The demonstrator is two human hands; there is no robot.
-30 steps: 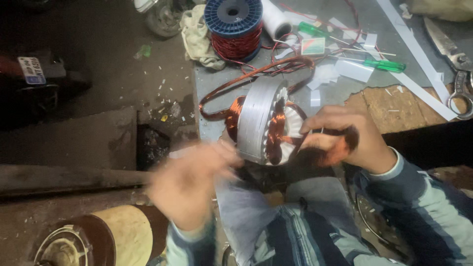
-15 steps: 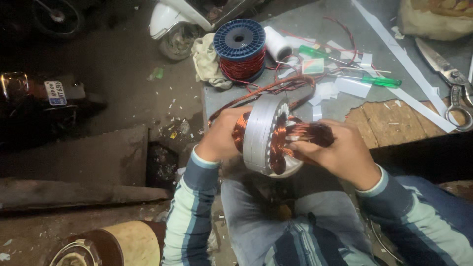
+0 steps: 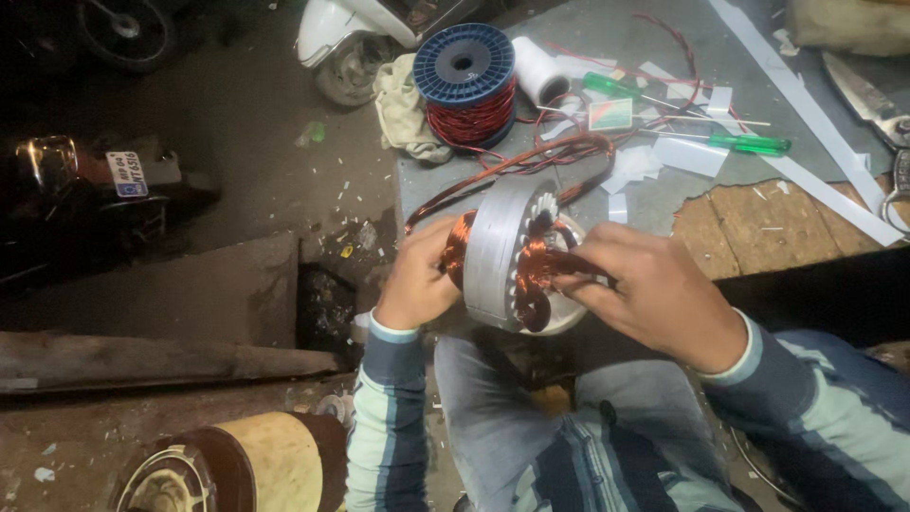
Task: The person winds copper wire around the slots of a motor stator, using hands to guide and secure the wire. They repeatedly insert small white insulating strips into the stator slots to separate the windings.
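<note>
Hands meet on a stator (image 3: 507, 251), a round steel core wound with copper coils, held upright on edge above the person's lap, just in front of the grey bench (image 3: 607, 180). On the stator's left face, the left hand (image 3: 417, 280) has its fingers curled closed against the copper windings, gripping the core from that side. On the stator's right face, the right hand (image 3: 654, 294) has its fingers bent and pinched together on the copper coil ends; how tightly they hold the wire cannot be told. A loop of copper wire (image 3: 540, 156) runs from the top of the stator back over the bench. Behind the stator stands a blue spool (image 3: 466, 81) of red wire, with a white roll (image 3: 538, 68) just to its right and a rag (image 3: 403, 104) just to its left. Right of the stator and farther back lie a green screwdriver (image 3: 749, 143) and white paper strips (image 3: 806, 114). Far right of the stator, at the frame's edge, lie scissors (image 3: 877, 104). Below and left of the stator, on the floor, sits a yellowish drum (image 3: 256, 465).
</note>
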